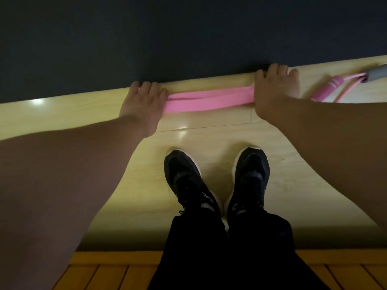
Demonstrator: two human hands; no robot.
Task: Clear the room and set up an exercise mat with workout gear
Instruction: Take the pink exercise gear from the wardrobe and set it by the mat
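Both hands, left hand (144, 105) and right hand (274, 91), grip a pink band (207, 100) with closed fingers beside the dark mat (167, 38).

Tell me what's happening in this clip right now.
A person bends over and holds a pink resistance band stretched between the left hand and right hand, low over the tiled floor at the edge of the dark exercise mat. A pink-handled jump rope lies to the right.
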